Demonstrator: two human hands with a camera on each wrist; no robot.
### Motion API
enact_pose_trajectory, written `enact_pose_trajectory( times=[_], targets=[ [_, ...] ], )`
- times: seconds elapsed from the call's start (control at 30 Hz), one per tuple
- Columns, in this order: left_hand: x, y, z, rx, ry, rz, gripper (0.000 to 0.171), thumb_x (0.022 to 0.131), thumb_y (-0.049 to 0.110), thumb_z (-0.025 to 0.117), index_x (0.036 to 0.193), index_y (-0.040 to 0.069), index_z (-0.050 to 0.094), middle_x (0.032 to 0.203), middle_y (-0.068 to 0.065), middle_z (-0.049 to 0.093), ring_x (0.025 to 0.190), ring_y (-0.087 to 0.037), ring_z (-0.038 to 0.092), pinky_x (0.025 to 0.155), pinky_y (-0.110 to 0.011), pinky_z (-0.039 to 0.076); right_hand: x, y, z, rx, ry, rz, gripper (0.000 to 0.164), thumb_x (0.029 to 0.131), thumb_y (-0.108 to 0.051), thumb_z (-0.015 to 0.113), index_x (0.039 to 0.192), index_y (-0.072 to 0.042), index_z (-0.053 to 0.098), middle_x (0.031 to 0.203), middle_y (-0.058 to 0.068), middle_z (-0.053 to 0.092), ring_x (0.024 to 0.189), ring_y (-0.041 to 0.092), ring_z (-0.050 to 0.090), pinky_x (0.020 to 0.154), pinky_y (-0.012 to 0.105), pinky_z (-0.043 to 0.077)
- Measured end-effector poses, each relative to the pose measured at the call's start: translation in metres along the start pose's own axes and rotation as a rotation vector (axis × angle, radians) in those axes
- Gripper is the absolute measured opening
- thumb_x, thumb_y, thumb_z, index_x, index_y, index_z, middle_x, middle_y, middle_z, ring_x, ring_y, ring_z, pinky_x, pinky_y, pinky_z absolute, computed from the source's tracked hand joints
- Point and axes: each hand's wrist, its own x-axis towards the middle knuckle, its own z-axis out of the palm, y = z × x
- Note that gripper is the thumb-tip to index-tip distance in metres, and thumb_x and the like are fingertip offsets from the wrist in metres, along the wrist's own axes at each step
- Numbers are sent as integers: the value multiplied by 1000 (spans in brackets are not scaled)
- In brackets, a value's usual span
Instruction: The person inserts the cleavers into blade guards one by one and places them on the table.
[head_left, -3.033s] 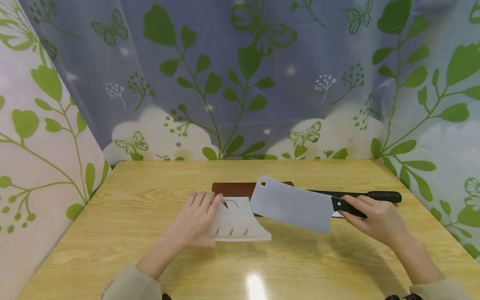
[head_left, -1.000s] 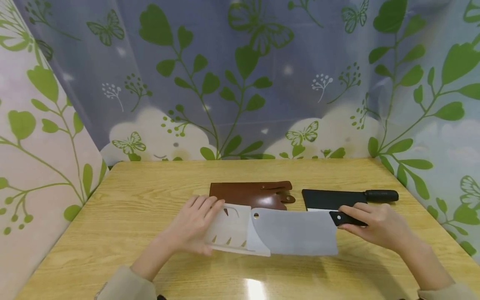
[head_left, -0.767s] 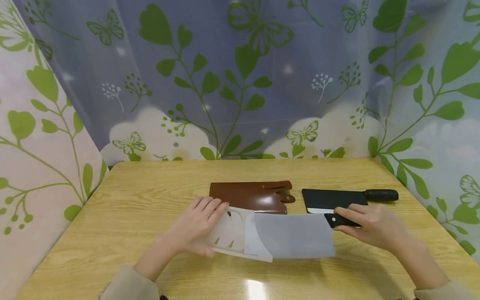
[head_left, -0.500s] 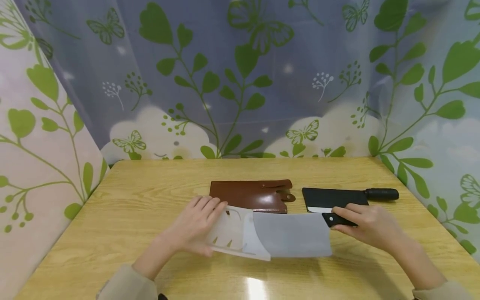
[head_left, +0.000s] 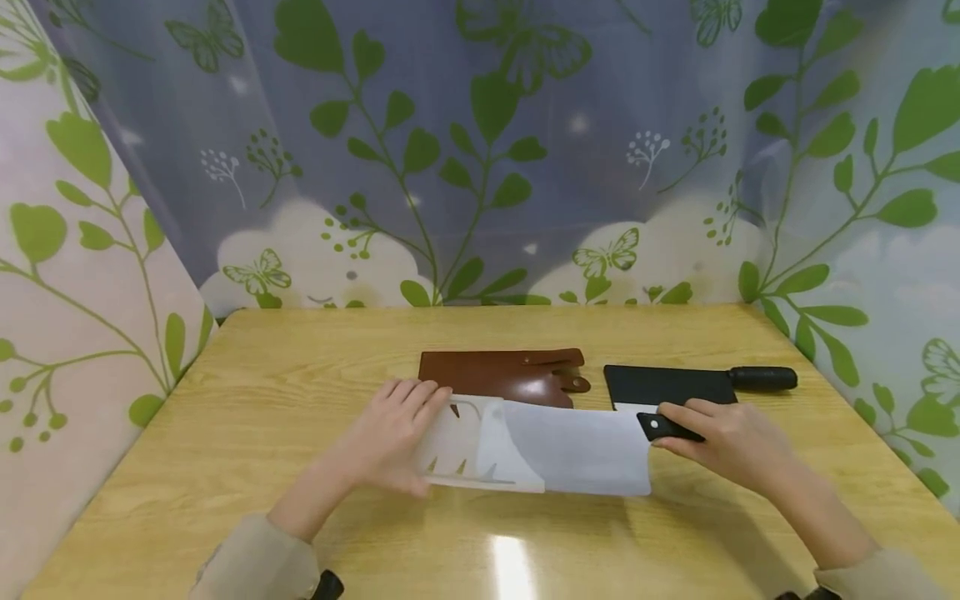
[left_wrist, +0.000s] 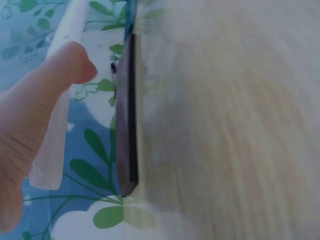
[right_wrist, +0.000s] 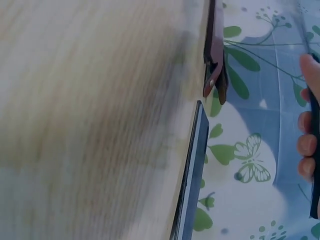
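Observation:
In the head view my left hand (head_left: 393, 437) grips the closed end of a translucent white blade cover (head_left: 457, 442). My right hand (head_left: 731, 442) holds the black handle of a cleaver (head_left: 592, 450). The blade's front part lies inside the cover and shows dimly through it; the rear of the blade is bare. Both are held above the table, roughly level. From the left wrist, the thumb (left_wrist: 70, 65) lies against the white cover (left_wrist: 52, 150). In the right wrist view, curled fingers (right_wrist: 306, 145) wrap the black handle (right_wrist: 315, 185) at the frame's edge.
Behind the held cleaver, a brown leather sheath (head_left: 487, 372) with a snap strap lies on the wooden table (head_left: 300, 350). To its right lies a second cleaver with a black blade (head_left: 667, 383). A leaf-patterned curtain (head_left: 525, 208) hangs beyond the table's far edge.
The cleaver, first outside the cover with its tip at the mouth, has slid leftward into it. My right hand has come closer to the left, which keeps its grip on the cover.

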Motion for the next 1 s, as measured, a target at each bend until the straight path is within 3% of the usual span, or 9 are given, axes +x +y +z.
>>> enact_pose_trajectory(
  times=[0.2, 0.4, 0.6, 0.87, 1.0],
  targets=[
    [1, -2, -2, -27, -28, -24, 113, 41, 64, 73, 129, -1, 43, 118, -17, 51, 102, -31, 49, 85, -44, 41, 4, 2, 2, 4, 27, -16, 54, 93, -52, 41, 87, -7, 71, 62, -2, 55, 39, 3, 41, 35, 15, 30],
    [3, -1, -6, -12, -16, 30, 111, 42, 63, 73, 129, 0, 44, 118, -17, 52, 105, -31, 49, 87, -44, 41, 9, 3, 0, 43, 45, -59, 53, 93, -49, 44, 87, -4, 71, 63, 0, 57, 42, 5, 47, 36, 16, 34],
    [2, 0, -9, -4, 20, 46, 110, 41, 63, 72, 126, -1, 46, 116, -17, 54, 103, -31, 49, 85, -43, 41, 10, -2, -1, 44, 44, -54, 52, 93, -49, 44, 87, -5, 71, 63, 0, 57, 41, 4, 45, 35, 15, 32],
    [5, 5, -10, 10, -10, 35, 110, 44, 65, 69, 128, -1, 44, 118, -16, 53, 103, -29, 49, 86, -42, 42, 16, -9, 1, 7, 3, -28, 52, 94, -51, 42, 91, -8, 70, 64, -2, 57, 41, 4, 46, 37, 17, 36],
    [11, 11, -9, 10, -21, 35, 110, 44, 67, 69, 129, 0, 45, 118, -15, 53, 103, -29, 48, 85, -41, 41, 17, -11, 6, 14, -1, -44, 47, 92, -50, 47, 95, -9, 70, 65, -2, 58, 42, 4, 46, 37, 18, 36]
  ],
)
